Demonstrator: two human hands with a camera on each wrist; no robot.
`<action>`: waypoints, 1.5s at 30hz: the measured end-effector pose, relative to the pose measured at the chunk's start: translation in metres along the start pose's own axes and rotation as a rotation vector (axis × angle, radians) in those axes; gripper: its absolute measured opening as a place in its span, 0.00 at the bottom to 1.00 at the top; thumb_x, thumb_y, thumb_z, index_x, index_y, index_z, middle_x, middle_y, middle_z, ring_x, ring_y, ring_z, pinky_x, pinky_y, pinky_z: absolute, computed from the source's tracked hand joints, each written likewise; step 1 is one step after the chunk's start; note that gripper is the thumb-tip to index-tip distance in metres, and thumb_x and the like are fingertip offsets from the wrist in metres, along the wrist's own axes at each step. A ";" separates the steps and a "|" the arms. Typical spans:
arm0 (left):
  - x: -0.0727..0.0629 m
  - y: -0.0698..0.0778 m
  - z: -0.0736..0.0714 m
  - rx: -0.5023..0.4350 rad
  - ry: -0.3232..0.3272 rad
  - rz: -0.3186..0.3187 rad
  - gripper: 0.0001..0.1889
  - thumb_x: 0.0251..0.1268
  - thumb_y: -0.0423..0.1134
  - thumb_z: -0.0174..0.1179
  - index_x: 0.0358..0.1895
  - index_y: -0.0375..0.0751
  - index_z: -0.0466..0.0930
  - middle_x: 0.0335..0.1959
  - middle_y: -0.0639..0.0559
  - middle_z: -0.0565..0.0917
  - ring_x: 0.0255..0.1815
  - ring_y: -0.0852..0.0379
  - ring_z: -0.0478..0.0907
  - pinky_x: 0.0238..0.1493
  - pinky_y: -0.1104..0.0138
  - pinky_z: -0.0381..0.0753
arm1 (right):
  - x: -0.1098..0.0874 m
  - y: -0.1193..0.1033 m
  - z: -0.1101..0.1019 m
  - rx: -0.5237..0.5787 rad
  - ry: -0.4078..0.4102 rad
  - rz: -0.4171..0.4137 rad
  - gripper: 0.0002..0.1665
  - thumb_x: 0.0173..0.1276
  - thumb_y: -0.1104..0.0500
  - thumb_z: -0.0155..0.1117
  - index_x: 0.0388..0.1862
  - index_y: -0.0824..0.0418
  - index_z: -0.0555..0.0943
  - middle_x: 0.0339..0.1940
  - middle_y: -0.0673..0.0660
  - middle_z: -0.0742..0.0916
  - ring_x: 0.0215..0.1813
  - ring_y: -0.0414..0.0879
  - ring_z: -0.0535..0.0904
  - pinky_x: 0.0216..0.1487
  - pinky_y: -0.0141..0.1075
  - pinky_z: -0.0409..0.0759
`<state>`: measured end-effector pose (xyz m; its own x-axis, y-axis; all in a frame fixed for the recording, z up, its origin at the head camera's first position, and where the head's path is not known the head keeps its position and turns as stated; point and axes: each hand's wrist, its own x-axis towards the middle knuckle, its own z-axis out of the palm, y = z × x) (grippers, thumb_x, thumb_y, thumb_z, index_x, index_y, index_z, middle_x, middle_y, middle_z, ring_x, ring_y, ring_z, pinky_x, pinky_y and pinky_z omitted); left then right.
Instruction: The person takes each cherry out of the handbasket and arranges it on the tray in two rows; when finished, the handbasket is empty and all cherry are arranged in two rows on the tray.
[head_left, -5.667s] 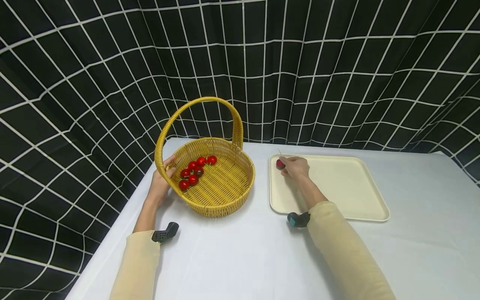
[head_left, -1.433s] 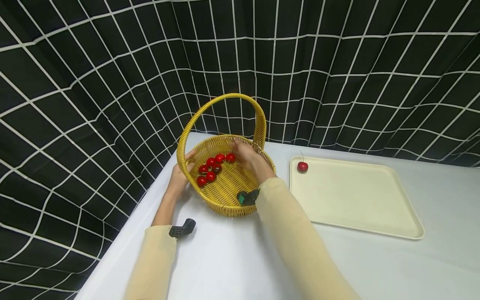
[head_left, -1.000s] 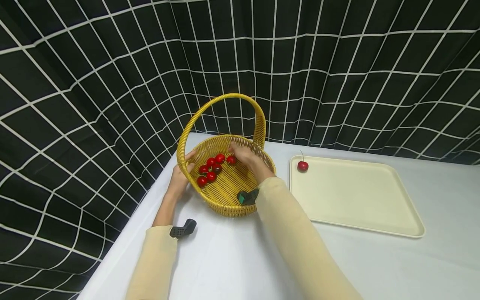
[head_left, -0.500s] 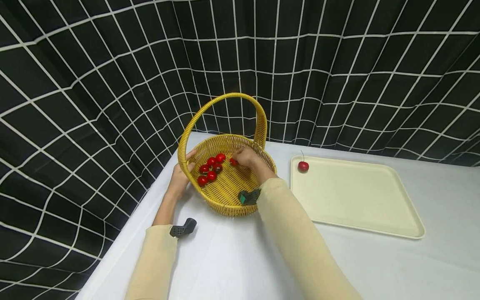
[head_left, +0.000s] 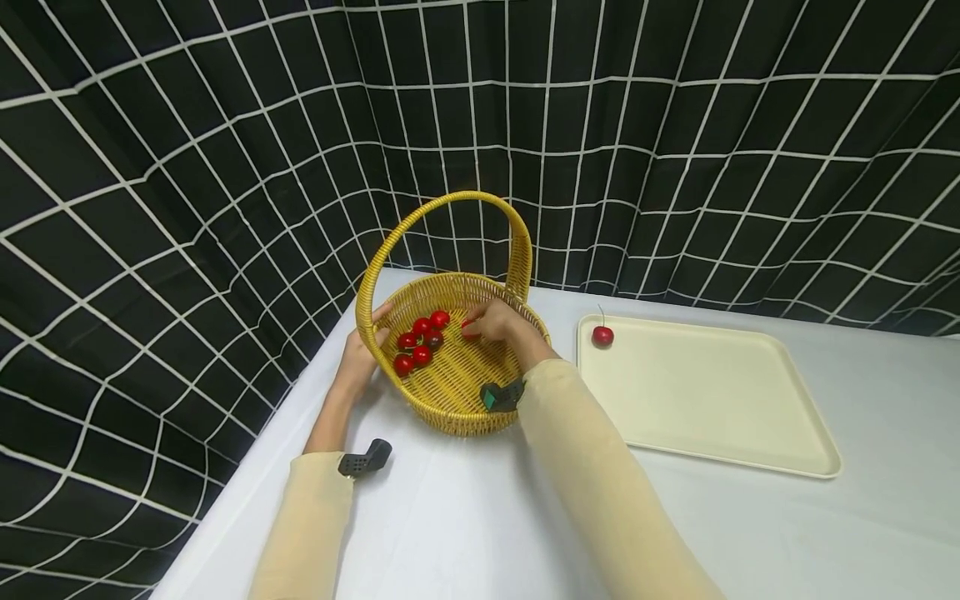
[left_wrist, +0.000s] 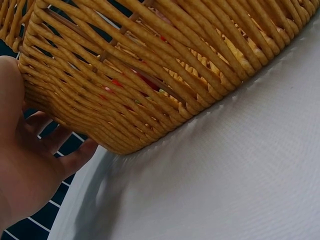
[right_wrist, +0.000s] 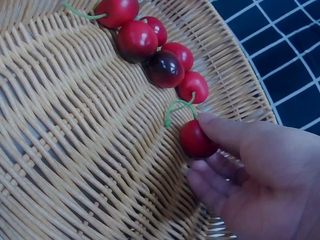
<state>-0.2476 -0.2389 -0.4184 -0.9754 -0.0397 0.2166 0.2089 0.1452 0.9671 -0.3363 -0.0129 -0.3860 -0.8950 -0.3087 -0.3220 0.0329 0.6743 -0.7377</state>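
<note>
A yellow wicker basket (head_left: 465, 425) with a tall arched handle stands on the white table. My left hand (head_left: 356, 357) grips its left side near the handle's foot; in the left wrist view, the fingers of that hand (left_wrist: 30, 155) lie against the outer wall. Inside the basket, my right hand (head_left: 497, 320) pinches a red cherry (right_wrist: 195, 139) with a green stem between thumb and fingers. Several more red cherries (head_left: 422, 355) lie grouped at the basket's left, among them a dark cherry (right_wrist: 166, 69).
To the right is a cream rectangular tray (head_left: 712, 392). One red cherry (head_left: 602, 336) with its stem up sits in the tray's back left corner. A black curtain (head_left: 637, 150) with a white grid hangs behind and left of the table.
Earlier my right hand held a cherry over the tray; that cherry now lies there. The hand moved left into the basket and took hold of another, shifting it slightly right. My left hand stays.
</note>
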 end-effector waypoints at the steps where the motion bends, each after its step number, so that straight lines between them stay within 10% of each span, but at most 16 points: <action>1: 0.000 0.000 0.000 -0.003 -0.003 0.000 0.24 0.72 0.25 0.41 0.70 0.29 0.59 0.72 0.40 0.59 0.73 0.47 0.51 0.72 0.57 0.48 | -0.001 0.000 0.000 -0.014 -0.012 0.002 0.16 0.64 0.58 0.66 0.49 0.63 0.82 0.33 0.53 0.79 0.29 0.42 0.70 0.29 0.29 0.70; 5: -0.002 0.000 0.002 0.006 -0.001 0.003 0.24 0.72 0.26 0.42 0.70 0.31 0.60 0.72 0.41 0.60 0.73 0.48 0.52 0.72 0.59 0.48 | -0.008 -0.001 -0.001 -0.019 -0.034 0.015 0.11 0.65 0.57 0.66 0.42 0.64 0.82 0.23 0.52 0.77 0.22 0.40 0.66 0.27 0.30 0.67; 18: -0.004 0.000 0.006 0.010 0.017 0.047 0.24 0.70 0.25 0.43 0.69 0.30 0.61 0.71 0.40 0.62 0.73 0.47 0.53 0.71 0.56 0.49 | -0.026 -0.017 -0.014 0.393 -0.104 -0.055 0.18 0.67 0.67 0.61 0.56 0.65 0.75 0.34 0.59 0.81 0.30 0.48 0.77 0.51 0.45 0.78; 36: -0.003 0.003 0.007 0.001 -0.006 -0.004 0.24 0.72 0.26 0.42 0.70 0.33 0.61 0.71 0.41 0.61 0.73 0.48 0.53 0.71 0.56 0.49 | -0.059 -0.005 -0.039 0.321 -0.040 -0.190 0.29 0.62 0.59 0.68 0.62 0.60 0.74 0.50 0.59 0.79 0.52 0.54 0.76 0.57 0.44 0.75; 45: -0.005 0.002 0.003 0.017 0.008 0.007 0.24 0.72 0.28 0.42 0.70 0.33 0.60 0.72 0.41 0.61 0.73 0.48 0.54 0.71 0.57 0.51 | -0.075 0.016 -0.060 0.589 -0.113 -0.231 0.24 0.72 0.59 0.56 0.64 0.66 0.71 0.55 0.66 0.78 0.55 0.58 0.76 0.55 0.37 0.77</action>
<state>-0.2425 -0.2354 -0.4182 -0.9732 -0.0466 0.2250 0.2148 0.1626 0.9630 -0.2953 0.0610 -0.3380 -0.8571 -0.4923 -0.1521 0.1121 0.1099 -0.9876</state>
